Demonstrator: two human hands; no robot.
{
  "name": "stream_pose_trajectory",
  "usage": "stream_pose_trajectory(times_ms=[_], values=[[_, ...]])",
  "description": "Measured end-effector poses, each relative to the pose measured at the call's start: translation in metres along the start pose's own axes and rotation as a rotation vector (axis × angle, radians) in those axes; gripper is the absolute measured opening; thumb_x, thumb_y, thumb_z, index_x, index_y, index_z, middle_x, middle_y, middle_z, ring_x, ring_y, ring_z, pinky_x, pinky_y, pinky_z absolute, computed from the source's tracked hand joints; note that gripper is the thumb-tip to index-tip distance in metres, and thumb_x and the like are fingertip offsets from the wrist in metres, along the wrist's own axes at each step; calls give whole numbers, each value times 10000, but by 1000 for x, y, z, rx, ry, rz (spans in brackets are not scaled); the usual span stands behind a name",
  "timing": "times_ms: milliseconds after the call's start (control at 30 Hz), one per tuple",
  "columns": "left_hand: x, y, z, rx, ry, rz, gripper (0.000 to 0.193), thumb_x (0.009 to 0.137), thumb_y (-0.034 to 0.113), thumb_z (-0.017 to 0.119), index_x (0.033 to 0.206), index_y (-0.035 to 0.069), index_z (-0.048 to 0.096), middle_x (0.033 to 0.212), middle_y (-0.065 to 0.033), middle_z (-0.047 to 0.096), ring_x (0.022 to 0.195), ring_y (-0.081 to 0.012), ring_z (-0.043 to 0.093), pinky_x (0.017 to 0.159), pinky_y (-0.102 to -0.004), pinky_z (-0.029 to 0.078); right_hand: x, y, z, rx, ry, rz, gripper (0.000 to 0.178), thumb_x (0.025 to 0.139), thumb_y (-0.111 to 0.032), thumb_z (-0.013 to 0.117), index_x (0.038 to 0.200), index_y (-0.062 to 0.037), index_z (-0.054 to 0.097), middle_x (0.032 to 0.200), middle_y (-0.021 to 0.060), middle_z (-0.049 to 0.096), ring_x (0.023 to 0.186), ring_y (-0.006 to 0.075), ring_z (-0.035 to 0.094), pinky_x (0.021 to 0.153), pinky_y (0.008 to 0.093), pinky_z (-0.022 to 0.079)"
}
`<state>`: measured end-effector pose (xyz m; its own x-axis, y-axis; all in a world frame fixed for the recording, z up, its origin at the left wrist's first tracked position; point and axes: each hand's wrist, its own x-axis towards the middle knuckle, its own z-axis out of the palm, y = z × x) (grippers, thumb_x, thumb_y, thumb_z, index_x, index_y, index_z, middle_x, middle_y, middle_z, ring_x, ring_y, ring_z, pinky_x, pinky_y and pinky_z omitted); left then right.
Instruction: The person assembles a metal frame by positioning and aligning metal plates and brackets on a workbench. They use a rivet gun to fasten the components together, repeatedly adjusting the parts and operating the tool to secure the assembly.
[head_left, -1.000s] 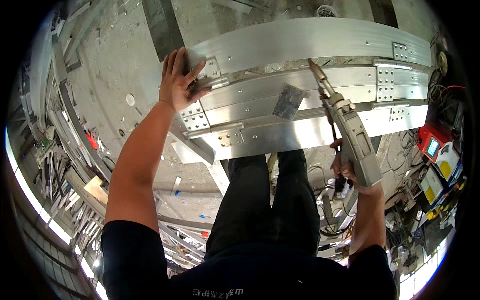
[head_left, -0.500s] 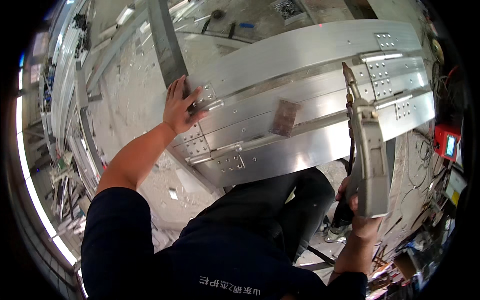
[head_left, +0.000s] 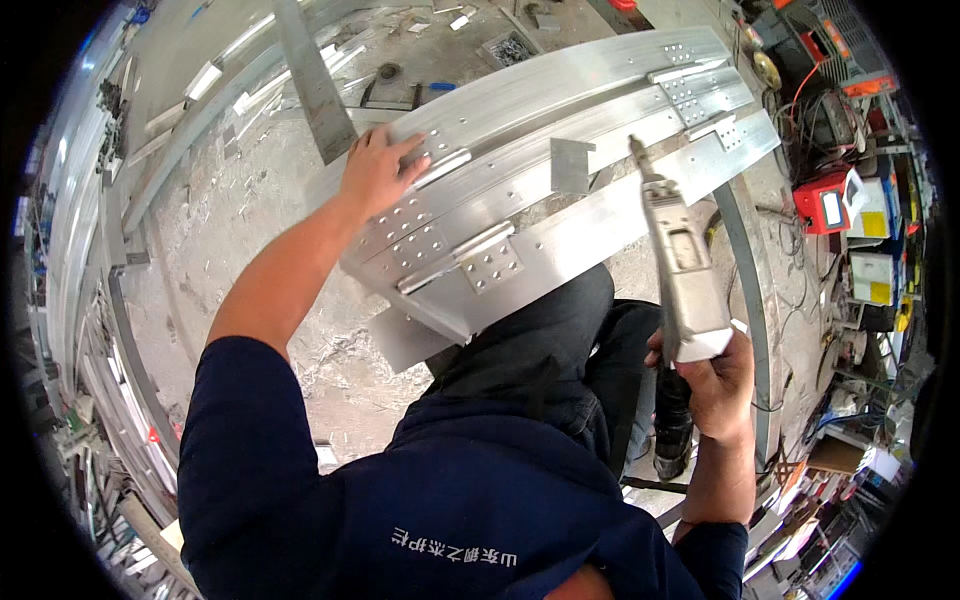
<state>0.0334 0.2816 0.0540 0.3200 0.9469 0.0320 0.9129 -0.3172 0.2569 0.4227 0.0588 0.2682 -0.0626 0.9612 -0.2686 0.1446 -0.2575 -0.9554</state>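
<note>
Long silvery metal strips [head_left: 600,228] lie side by side, joined by riveted hinges. My left hand [head_left: 375,178] rests at their left end with fingers spread, beside the upper left hinge [head_left: 445,168]. A second left hinge [head_left: 483,243] sits nearer to me. In my right hand [head_left: 722,390] is a grey welding gun [head_left: 685,250], gripped from below. Its narrow nozzle [head_left: 637,148] points away from me, over the strips; whether it touches them I cannot tell. A small square metal plate [head_left: 570,166] lies across the strips, left of the nozzle.
Grey steel beams [head_left: 312,95] run under and beyond the strips. A red box with a screen [head_left: 825,206] stands at the right among cables and clutter. Long metal profiles [head_left: 75,200] are piled at the left. A tray of small parts [head_left: 510,48] lies on the floor beyond.
The view has shifted, and the strips appear farther left. The gun's nozzle has drawn away from the right-hand hinges, toward me. My left hand stays by the same hinge.
</note>
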Motion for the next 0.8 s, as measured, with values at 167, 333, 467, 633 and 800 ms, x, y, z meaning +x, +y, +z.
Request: stream_pose_trajectory(times_ms=[167,333,467,633,800], values=[[45,-51,-24,-148,-167,-25,730,798,511,775,1365,98,573,1257,-212,630,1120,-376,623,942,-442,502,3,-36,78,-185,-183,201,401,916,-146,674,1279,16,615,836,70,673,778,107,592,721,294,498],[98,-36,-49,49,-587,61,673,698,521,850,1110,7,712,1013,-200,723,949,-389,683,825,-464,529,34,-24,177,-527,-321,-73,337,924,-271,665,1049,39,617,805,271,655,779,407,680,734,466,518],[125,-21,-43,216,-620,138,619,651,449,900,1036,-6,734,971,-201,732,907,-388,695,801,-465,531,62,-8,229,-731,-351,-86,358,924,-310,623,914,46,589,790,295,662,803,470,664,754,525,539],[139,-3,-36,355,-708,191,569,641,357,922,1040,-3,735,1007,-194,735,933,-379,699,822,-466,531,92,17,251,-780,-313,-90,357,920,-319,627,873,32,580,729,278,650,719,462,659,691,527,536],[135,0,-45,357,-683,236,534,661,332,914,1051,11,740,1022,-187,736,947,-374,700,836,-458,532,116,22,264,-722,-274,-126,362,921,-320,622,841,31,582,725,275,646,729,469,651,695,523,533]])
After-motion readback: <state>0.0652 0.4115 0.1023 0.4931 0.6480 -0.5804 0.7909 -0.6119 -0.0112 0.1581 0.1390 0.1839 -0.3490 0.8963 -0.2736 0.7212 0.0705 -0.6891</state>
